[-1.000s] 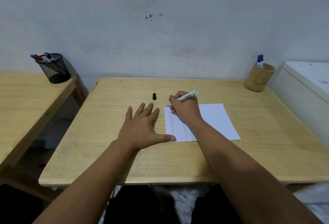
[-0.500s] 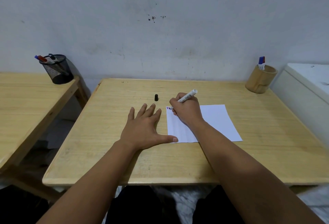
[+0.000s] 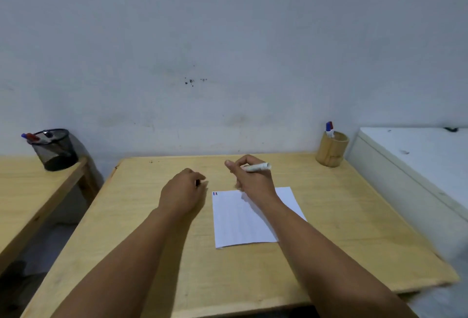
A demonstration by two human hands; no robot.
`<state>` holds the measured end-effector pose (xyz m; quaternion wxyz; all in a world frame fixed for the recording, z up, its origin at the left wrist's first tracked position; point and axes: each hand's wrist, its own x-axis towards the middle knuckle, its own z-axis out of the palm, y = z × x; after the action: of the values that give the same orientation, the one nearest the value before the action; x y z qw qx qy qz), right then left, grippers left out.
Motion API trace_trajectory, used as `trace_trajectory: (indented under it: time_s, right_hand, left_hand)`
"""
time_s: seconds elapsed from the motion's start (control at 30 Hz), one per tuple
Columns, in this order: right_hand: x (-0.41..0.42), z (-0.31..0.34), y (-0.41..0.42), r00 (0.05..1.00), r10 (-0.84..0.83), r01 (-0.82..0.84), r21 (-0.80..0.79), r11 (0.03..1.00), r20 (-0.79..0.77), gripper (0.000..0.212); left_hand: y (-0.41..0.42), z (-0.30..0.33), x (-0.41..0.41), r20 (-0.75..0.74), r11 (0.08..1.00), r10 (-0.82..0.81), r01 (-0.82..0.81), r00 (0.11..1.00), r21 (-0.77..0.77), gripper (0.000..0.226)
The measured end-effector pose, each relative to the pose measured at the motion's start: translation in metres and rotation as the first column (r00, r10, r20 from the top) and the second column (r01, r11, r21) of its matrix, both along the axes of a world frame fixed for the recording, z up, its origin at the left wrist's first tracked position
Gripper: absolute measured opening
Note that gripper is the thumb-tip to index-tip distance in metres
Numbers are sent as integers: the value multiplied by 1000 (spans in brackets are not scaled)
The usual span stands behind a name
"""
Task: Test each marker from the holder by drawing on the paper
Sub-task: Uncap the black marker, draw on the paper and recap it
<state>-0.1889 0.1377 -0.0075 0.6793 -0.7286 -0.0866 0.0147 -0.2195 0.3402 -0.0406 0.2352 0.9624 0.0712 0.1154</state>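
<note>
My right hand is shut on a white marker and is raised above the far edge of the white paper; the marker's tip is hidden behind my fingers. Small red and blue marks sit in the paper's far left corner. My left hand lies left of the paper with its fingertips pinched on the small black cap, which is mostly hidden. A bamboo holder at the table's far right corner holds a blue-capped marker.
The wooden table stands against a grey wall. On a second table to the left stands a black mesh cup with several pens. A white cabinet is close on the right.
My right hand lifted the marker off the paper and moved forward. My left hand left its flat rest beside the paper, moved forward and closed on the black cap. The camera tilted up.
</note>
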Motion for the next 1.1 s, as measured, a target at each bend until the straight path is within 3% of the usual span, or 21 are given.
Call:
trace_trajectory:
  time_s: [0.07, 0.2, 0.27, 0.33, 0.43, 0.57, 0.7, 1.1]
  right_hand:
    - [1, 5, -12, 992, 124, -123, 29, 992, -12, 11]
    - [2, 17, -27, 951, 253, -238, 99, 966, -177, 37]
    - [2, 20, -30, 933, 277, -234, 196, 952, -228, 38]
    - [1, 21, -30, 932, 283, -221, 263, 939, -225, 30]
    - [-1, 18, -27, 951, 256, -235, 133, 963, -171, 25]
    - [-5, 13, -22, 966, 245, -253, -105, 962, -85, 32]
    - [-4, 16, -20, 975, 219, -219, -167, 961, -19, 28]
    - [-13, 37, -32, 974, 227, -225, -121, 967, 11, 19]
  left_hand:
    - [0, -2, 8, -8, 1000, 20, -20, 1000, 23, 22]
    - [2, 5, 14, -50, 998, 57, -58, 997, -7, 23]
    - [0, 13, 14, -57, 995, 51, -56, 997, -80, 20]
    - [-4, 24, 14, -45, 963, 70, -79, 997, -258, 16]
    - [-8, 48, 11, -9, 820, 88, -78, 996, -567, 9]
    - [-16, 79, 5, 55, 677, 79, -12, 995, -736, 16]
    - [-23, 98, 0, 78, 666, 45, 28, 996, -745, 17]
    - [-48, 114, -11, 68, 742, -42, 77, 997, -666, 17]
